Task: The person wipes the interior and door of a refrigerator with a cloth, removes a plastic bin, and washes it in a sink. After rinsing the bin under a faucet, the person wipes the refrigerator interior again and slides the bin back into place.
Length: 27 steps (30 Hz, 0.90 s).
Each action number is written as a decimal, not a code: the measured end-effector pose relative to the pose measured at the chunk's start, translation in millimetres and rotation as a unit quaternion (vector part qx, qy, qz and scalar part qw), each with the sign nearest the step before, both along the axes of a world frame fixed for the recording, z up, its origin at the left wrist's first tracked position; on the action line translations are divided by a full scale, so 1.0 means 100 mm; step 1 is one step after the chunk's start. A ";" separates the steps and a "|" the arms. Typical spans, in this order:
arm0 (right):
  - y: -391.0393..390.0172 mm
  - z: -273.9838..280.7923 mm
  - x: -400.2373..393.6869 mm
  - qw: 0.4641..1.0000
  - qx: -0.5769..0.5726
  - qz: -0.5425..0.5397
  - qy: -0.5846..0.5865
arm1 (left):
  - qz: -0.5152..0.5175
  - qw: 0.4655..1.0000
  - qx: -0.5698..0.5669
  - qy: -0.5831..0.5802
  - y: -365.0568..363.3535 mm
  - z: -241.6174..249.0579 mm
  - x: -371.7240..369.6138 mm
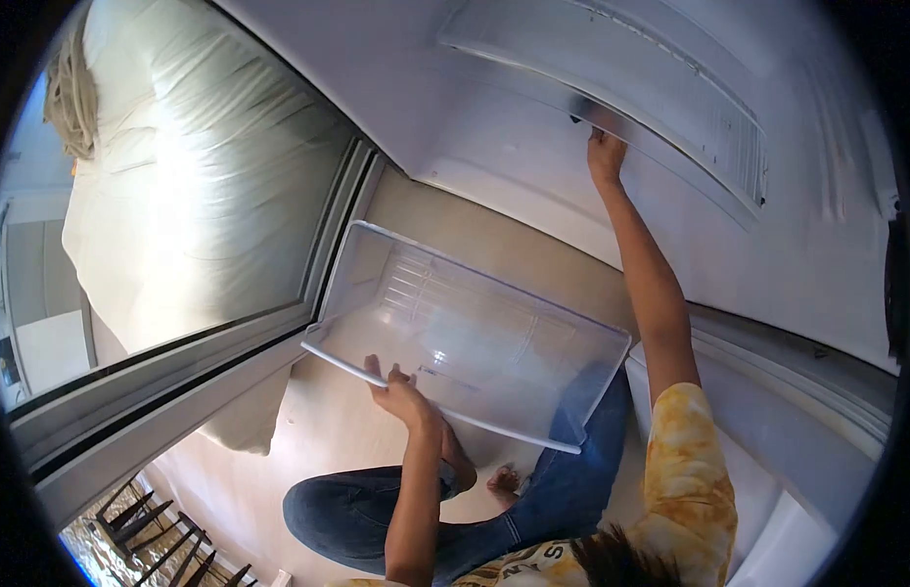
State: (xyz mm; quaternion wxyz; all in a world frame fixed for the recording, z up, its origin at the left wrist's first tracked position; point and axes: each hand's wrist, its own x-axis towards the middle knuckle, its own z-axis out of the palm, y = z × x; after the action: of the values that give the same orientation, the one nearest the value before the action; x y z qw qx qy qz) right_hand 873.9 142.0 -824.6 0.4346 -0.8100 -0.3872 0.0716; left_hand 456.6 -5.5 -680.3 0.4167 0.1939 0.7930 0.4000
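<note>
A clear plastic fridge drawer (475,338) with a pale front rim sits tilted above my crossed legs. My left hand (401,396) grips this rim near its middle, with fingertips reaching over to the inner side. My right hand (607,157) is stretched far forward inside the white fridge compartment (504,147), just below the transparent shelf (621,93). Its fingers are closed around something small and dark, partly hidden behind the shelf edge and blurred, so its kind cannot be made out.
An open glass door or window frame (191,357) runs along the left, with a large cream cloth-covered bulk (201,176) behind it. To the right is the white fridge door (768,401). Dark rack-like prongs (161,528) show at the lower left.
</note>
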 end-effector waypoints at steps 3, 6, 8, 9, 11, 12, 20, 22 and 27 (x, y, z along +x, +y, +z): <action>0.03 0.25 -0.31 0.986 0.037 0.059 -0.153 | 0.022 1.000 0.013 -0.004 -0.02 -0.12 0.03; -0.12 0.44 -0.80 0.945 -0.134 0.114 -0.276 | -0.006 0.999 0.036 0.019 -0.05 -0.07 -0.02; -0.14 0.37 -0.79 0.931 -0.198 0.180 -0.248 | -0.011 0.996 0.045 0.080 -0.04 -0.09 0.00; -0.12 0.37 -0.76 0.926 -0.229 0.188 -0.234 | -0.013 0.993 0.049 0.110 -0.04 -0.09 0.00; 0.00 0.46 -0.70 0.931 -0.261 0.167 -0.194 | -0.004 0.991 0.071 0.114 -0.03 -0.08 0.02; 0.08 0.39 -0.58 0.930 -0.264 0.141 -0.213 | -0.001 0.990 0.084 0.114 -0.03 -0.07 0.03; 0.12 0.39 -0.09 0.996 0.047 -0.074 0.034 | -0.263 0.883 0.349 0.173 0.23 0.58 0.52; -0.01 0.59 -0.24 0.959 0.142 -0.088 0.228 | -0.365 0.896 0.235 -0.094 0.41 0.68 0.75; -0.62 1.42 -1.32 0.893 0.254 -0.030 0.370 | -0.302 0.874 0.065 -0.375 0.56 0.51 1.36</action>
State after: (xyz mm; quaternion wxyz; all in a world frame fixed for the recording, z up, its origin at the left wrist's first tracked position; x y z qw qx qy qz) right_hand 742.4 79.5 -682.9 0.7395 -0.5981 -0.1788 0.2516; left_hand 593.0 50.1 -628.8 0.7697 0.2860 0.4523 0.3482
